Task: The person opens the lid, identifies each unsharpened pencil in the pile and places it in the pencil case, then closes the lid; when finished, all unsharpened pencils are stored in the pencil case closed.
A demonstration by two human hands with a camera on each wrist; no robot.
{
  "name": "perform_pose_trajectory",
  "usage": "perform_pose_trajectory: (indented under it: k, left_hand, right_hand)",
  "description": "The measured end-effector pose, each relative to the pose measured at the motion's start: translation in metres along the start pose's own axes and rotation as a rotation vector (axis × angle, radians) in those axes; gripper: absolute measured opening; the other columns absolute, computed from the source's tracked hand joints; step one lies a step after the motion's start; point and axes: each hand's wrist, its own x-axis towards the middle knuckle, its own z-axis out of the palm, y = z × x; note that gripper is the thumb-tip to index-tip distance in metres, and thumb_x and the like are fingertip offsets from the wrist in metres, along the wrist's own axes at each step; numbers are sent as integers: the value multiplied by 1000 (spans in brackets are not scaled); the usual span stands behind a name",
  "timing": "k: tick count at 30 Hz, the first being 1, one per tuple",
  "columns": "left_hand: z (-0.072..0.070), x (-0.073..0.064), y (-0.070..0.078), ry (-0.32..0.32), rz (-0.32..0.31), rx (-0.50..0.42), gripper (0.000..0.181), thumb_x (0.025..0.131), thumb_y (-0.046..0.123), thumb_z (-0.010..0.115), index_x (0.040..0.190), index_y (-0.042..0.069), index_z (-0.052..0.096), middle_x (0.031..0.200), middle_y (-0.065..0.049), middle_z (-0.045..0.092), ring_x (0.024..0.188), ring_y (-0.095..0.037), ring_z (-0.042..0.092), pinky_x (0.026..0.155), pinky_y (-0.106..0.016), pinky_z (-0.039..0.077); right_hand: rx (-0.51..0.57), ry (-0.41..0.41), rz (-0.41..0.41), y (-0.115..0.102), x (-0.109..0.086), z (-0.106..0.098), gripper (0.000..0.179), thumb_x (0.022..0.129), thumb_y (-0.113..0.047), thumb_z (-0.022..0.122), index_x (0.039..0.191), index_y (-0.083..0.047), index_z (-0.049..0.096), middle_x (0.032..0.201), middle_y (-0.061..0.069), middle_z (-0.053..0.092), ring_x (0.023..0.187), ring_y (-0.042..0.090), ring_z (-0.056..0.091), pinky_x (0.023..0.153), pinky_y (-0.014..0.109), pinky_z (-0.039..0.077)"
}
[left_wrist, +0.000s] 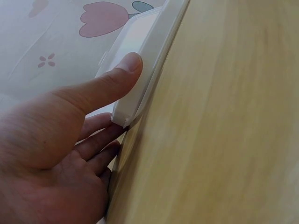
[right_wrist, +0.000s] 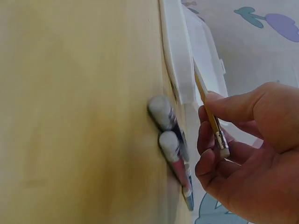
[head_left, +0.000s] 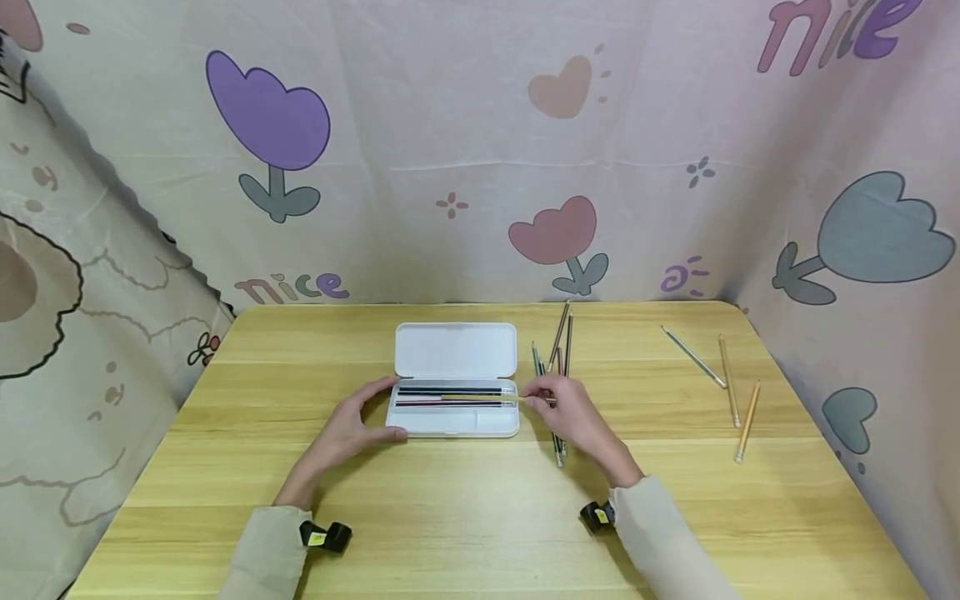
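The wood-grain table point(head_left: 480, 517) bears an open white case point(head_left: 456, 350), clustered pencils point(head_left: 568, 346) and three loose pencils point(head_left: 729, 382).

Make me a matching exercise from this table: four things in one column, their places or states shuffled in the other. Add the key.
Things
1. White plastic hinged pencil case
2. Yellow wooden pencil reaching over the case
3. Left hand
4. Two loose yellow wooden pencils

Places or states
A. On the right side of the light wood-grain table
B. Open, its white lid tipped back
C. Gripping the case's left end
D. Pinched by the right hand

Right pairs: 1-B, 2-D, 3-C, 4-A
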Motion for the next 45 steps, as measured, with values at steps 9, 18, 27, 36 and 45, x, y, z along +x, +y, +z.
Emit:
perform_pose_trajectory:
  k: [9,18,27,36,45]
  left_hand:
    - [-1,0,2,-4,-5,-5,88,77,35,92,151,12,50,158,-19,43,148,-44,30,119,-66,21]
    - [0,-1,1,0,8,-12,89,76,34,93,151,11,50,157,-18,44,148,-43,31,120,-65,19]
    - [-1,-1,1,-1,3,-17,88,76,34,93,150,12,51,157,-18,44,148,-43,31,120,-65,20]
    - [0,-2,2,-4,-6,-25,88,76,32,93,150,11,51,158,-19,43,148,-43,31,120,-66,21]
    - [0,-2,0,0,-7,-21,89,76,33,93,151,11,50,158,-19,42,148,-44,30,119,-66,21]
  right_hand:
    - [-2,-30,-78,-10,12,3,25,86,15,64,102,0,77,102,10,72,94,24,69,82,27,60]
    - [17,13,-25,-20,25,23,18,88,11,72,98,-4,78,101,7,76,91,22,72,78,26,61]
    - [-45,27,-52,-27,33,38,15,85,9,77,90,-5,78,93,8,76,85,20,72,75,24,60]
    - [-70,0,-32,-30,35,46,15,87,7,75,94,-5,78,98,7,76,88,19,70,78,26,60]
    - [0,68,-37,-30,24,38,14,87,5,75,99,-3,76,94,6,74,82,17,67,71,25,58]
